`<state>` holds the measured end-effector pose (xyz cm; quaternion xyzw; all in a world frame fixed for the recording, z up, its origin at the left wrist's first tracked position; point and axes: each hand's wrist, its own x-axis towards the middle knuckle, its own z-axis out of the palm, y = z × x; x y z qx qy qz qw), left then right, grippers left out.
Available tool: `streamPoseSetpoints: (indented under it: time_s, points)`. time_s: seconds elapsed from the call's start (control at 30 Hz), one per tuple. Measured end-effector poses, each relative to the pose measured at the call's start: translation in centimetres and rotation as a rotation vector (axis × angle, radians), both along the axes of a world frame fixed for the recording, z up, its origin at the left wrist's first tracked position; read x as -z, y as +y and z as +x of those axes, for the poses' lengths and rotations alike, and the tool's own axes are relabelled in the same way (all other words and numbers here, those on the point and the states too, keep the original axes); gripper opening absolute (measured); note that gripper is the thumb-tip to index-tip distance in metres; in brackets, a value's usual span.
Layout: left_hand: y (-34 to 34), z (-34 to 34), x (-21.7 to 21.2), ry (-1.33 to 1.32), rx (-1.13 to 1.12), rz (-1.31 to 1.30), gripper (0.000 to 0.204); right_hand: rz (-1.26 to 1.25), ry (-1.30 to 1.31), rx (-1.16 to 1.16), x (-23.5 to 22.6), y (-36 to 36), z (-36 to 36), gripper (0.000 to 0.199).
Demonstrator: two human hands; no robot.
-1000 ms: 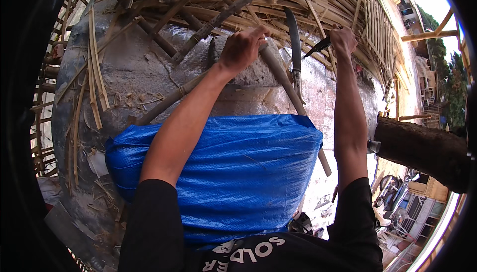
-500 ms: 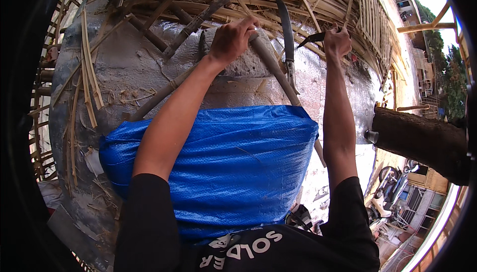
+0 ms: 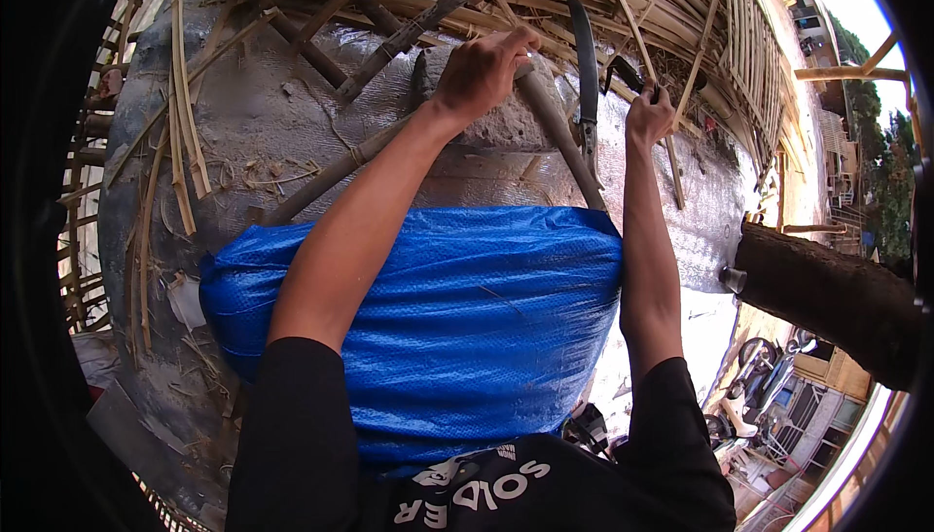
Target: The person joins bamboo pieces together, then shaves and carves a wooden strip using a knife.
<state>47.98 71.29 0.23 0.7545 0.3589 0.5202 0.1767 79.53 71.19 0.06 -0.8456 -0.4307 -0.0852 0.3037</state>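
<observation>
My left hand (image 3: 484, 75) is closed, thumb and fingers together, over a rough stone block (image 3: 501, 125) at the top end of a wooden pole (image 3: 559, 133). What it pinches is hidden by the fingers. My right hand (image 3: 649, 116) is closed on a small dark-bladed knife (image 3: 624, 73), its blade up and left of the fingers. A thin bamboo strip (image 3: 673, 174) shows just below this hand; whether the fingers hold it I cannot tell. Between the hands lies a long machete (image 3: 586, 60) with a curved blade. Blue woven sheeting (image 3: 467, 328) covers my lap.
Bamboo strips (image 3: 555, 2) are heaped along the far side, with dark poles (image 3: 418, 31) across them. Loose strips (image 3: 183, 114) lie at left on a silvery sheet (image 3: 233, 133). A thick log (image 3: 827, 294) juts in from the right. A motorcycle (image 3: 764, 376) stands farther off.
My right hand has come nearer to me and slightly left, and the knife's blade has turned upward. A strip now shows below that hand. My left hand stays by the pole's end.
</observation>
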Motion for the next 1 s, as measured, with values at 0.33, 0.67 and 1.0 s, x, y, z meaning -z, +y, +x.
streamPoseSetpoints:
  time_s: [0.33,0.67,1.0]
  points:
    - [0.3,-0.1,0.4,0.006,0.017,-0.060,0.027,-0.131,0.087,0.069,1.8,-0.8,-0.6,0.033]
    - [0.4,0.0,-1.0,-0.030,0.019,-0.095,0.028,-0.279,0.015,-0.024,2.4,0.1,0.3,0.040]
    - [-0.7,-0.6,-1.2,-0.020,0.056,-0.071,0.029,-0.049,0.150,-0.131,-9.6,-5.8,2.8,0.031]
